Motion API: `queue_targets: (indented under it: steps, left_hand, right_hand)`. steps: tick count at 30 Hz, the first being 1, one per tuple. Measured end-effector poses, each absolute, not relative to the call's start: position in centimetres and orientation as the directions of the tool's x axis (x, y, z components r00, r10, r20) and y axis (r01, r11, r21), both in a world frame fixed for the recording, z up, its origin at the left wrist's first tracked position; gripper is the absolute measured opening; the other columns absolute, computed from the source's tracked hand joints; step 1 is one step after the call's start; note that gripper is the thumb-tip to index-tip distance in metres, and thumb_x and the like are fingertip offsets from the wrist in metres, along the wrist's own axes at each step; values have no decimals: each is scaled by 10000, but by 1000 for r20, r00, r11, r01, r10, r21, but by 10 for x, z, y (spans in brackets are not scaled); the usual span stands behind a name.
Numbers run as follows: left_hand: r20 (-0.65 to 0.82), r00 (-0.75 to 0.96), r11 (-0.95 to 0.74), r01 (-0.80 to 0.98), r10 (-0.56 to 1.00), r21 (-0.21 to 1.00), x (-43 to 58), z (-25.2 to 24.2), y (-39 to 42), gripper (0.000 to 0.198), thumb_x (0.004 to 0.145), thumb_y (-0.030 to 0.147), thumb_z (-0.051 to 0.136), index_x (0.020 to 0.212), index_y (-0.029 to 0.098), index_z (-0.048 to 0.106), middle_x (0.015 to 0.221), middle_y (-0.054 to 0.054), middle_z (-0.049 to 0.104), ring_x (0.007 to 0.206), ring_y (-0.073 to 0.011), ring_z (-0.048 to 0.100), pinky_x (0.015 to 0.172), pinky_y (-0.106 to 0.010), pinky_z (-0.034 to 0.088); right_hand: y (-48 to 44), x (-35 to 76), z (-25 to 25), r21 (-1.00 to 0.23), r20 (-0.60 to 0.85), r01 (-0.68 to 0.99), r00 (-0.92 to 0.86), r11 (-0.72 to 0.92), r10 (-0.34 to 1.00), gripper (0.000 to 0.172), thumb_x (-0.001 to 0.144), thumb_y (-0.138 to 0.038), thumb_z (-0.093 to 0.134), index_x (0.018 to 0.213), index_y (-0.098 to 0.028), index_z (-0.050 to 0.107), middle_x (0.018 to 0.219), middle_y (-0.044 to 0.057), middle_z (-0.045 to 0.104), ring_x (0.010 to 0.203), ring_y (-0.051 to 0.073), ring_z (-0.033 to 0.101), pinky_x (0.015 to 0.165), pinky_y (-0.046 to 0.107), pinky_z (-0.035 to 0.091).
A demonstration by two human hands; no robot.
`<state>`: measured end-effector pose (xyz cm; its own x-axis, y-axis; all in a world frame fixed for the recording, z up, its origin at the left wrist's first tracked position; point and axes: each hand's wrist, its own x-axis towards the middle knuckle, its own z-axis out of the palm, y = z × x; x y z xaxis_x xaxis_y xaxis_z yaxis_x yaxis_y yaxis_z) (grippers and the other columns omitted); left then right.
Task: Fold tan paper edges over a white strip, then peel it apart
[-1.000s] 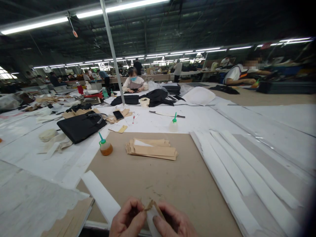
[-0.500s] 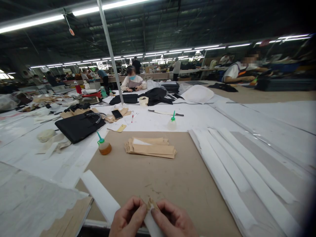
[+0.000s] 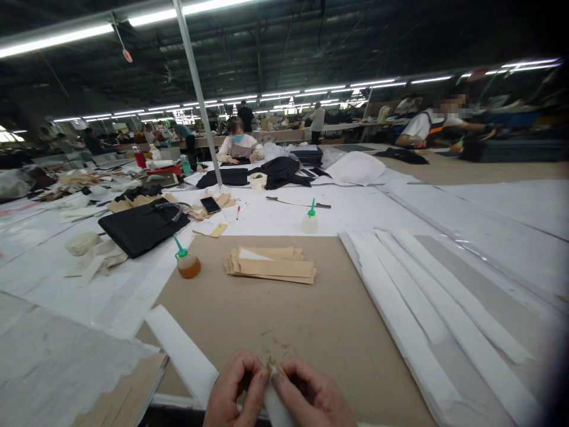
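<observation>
Just over the brown tabletop's [image 3: 329, 320] near edge, the left hand [image 3: 237, 385] and right hand [image 3: 309, 394] both pinch the tan-tipped end of a white strip [image 3: 276, 408], where even thumb pressure would likely keep its edges neatly aligned.

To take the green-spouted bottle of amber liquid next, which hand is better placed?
Probably left: the left hand lies nearer the bottle than the right hand; both grip a white strip.
</observation>
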<state>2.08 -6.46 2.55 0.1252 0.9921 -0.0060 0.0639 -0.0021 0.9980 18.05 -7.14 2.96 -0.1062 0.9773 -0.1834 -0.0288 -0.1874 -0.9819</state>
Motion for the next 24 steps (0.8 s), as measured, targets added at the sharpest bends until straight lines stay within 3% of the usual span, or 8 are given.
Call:
queue_targets:
  steps: [4,7,16,24]
  left_hand:
    - [-170,186,203,-177,968,963,18,27,-62,435,775,572,786,802,160,649,696,19,543,639,-99,459,607,-207,373]
    - [-251,174,295,-317,952,901,16,29,-60,466,759,595,795,903,163,697,741,3,606,611,-95,500,583,-213,396]
    - [-250,215,292,-190,944,937,18,30,-60,458,730,553,840,759,138,648,635,30,550,583,-67,461,565,-185,351]
    - [-317,187,366,-365,930,856,17,29,-61,500,722,601,819,878,134,736,717,-24,646,623,-130,588,539,-223,431]
  right_hand:
    - [-71,182,29,-968,-211,-111,-128,-225,969,538,792,-724,691,841,-190,746,713,33,696,643,164,592,569,228,403]
    - [-71,182,28,-963,-214,-134,-147,-234,966,540,794,-725,693,836,-189,741,712,40,712,612,157,591,553,227,392]
    - [-71,181,34,-954,-231,-153,-175,-258,957,528,740,-705,763,820,-183,735,697,33,705,623,168,614,554,232,399]
    - [-71,183,27,-946,-251,-177,-132,-272,959,538,787,-712,716,836,-176,725,725,42,713,623,148,576,578,231,388]
